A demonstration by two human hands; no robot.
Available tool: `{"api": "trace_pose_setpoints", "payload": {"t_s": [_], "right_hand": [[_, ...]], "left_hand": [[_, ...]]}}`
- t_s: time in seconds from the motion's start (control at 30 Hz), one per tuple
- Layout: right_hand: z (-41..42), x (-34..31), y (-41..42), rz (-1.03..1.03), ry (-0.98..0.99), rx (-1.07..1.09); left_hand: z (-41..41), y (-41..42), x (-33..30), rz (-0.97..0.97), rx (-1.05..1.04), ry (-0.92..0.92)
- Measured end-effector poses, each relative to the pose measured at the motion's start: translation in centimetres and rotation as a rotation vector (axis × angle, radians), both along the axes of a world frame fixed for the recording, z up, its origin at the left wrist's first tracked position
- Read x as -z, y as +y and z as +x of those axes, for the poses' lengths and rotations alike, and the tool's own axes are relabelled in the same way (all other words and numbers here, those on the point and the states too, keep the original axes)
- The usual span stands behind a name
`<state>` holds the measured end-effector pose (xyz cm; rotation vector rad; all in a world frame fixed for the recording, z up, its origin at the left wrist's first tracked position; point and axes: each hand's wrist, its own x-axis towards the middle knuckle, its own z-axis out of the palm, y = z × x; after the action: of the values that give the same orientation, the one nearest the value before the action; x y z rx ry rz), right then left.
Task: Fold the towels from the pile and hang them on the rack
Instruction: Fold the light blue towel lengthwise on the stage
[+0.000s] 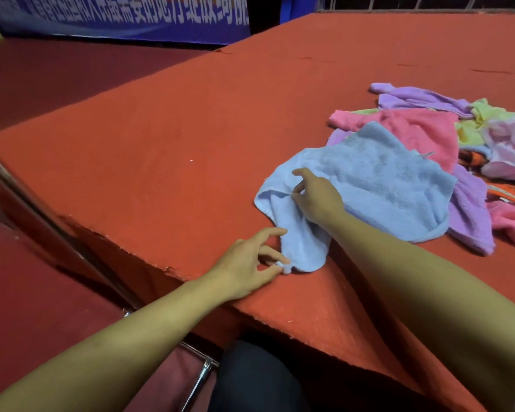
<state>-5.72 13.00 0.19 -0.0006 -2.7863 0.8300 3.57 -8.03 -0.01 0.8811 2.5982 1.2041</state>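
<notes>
Towels [446, 138] lie heaped on the red table [191, 120] at our right, and 1 blue towel [378, 185] spreads out from the pile toward us. From the head view, our left hand [250, 263] pinches the blue towel's near corner between thumb and fingertip at the table edge. Our right hand [318, 197] rests on the towel farther in, fingers curled and nipping a fold. The 2 hands sit near each other, not touching.

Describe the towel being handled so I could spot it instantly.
On the red table, find the heap of towels at right. The blue towel lies at its near-left edge, under both hands; it is the only pale blue one.
</notes>
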Motion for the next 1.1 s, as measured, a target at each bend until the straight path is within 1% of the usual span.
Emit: {"api": "trace_pose_setpoints", "payload": {"t_s": [0.03,0.1,0.17,0.2,0.23,0.33,0.43,0.47,0.53,0.57,0.63,0.73,0.8,0.87,0.93,0.97,1.1], "right_hand": [[0.2,-0.3,0.0,-0.035,0.004,-0.013],[0.6,-0.7,0.1,-0.094,0.009,-0.044],[1.1,-1.2,0.3,-0.131,0.0,-0.075],[1.4,-1.5,0.3,-0.14,-0.017,-0.09],[1.7,-1.7,0.2,-0.148,-0.041,-0.105],[2.8,-2.4,-0.2,-0.201,-0.092,-0.146],[4.1,-3.0,-0.5,-0.287,-0.092,-0.171],[4.6,-3.3,-0.4,-0.284,-0.077,-0.17],[5.6,-3.8,-0.2,-0.21,0.007,-0.157],[6.1,-4.2,0.0,-0.181,0.066,-0.154],[6.8,-5.0,0.2,-0.227,0.175,-0.173],[7.2,-6.8,0.0,-0.41,0.282,-0.163],[6.8,-8.5,-0.6,-0.544,0.344,-0.108],[6.2,-10.3,-1.3,-0.675,0.405,-0.054],[5.6,-11.7,-2.0,-0.748,0.43,-0.051],[5.3,-12.0,-2.3,-0.738,0.419,-0.058],[3.3,-10.4,-3.0,-0.546,0.251,-0.094]], "left_hand": [[0.0,-0.5,-0.1,0.021,-0.011,0.014],[-0.1,-2.0,-0.6,0.124,-0.075,0.015],[-0.2,-3.8,-1.1,0.276,-0.187,-0.071],[-0.3,-4.7,-1.3,0.325,-0.235,-0.109],[-0.3,-5.2,-1.3,0.334,-0.276,-0.115],[0.2,-5.1,-1.0,0.189,-0.348,-0.108],[1.1,-2.9,-0.8,-0.045,-0.316,-0.103],[1.3,-2.2,-0.7,-0.097,-0.304,-0.074],[1.5,-1.3,-0.7,-0.108,-0.305,-0.065],[1.5,-1.1,-0.7,-0.072,-0.312,-0.092],[1.5,-1.3,-1.4,0.089,-0.34,-0.183],[1.8,-3.0,-3.3,0.523,-0.421,-0.328],[1.9,-5.2,-5.1,0.763,-0.458,-0.35],[1.7,-7.7,-6.7,0.875,-0.486,-0.32],[1.5,-10.4,-7.3,0.873,-0.523,-0.286],[1.4,-11.5,-7.2,0.822,-0.552,-0.274],[0.8,-14.2,-4.4,0.486,-0.66,-0.242]]}}
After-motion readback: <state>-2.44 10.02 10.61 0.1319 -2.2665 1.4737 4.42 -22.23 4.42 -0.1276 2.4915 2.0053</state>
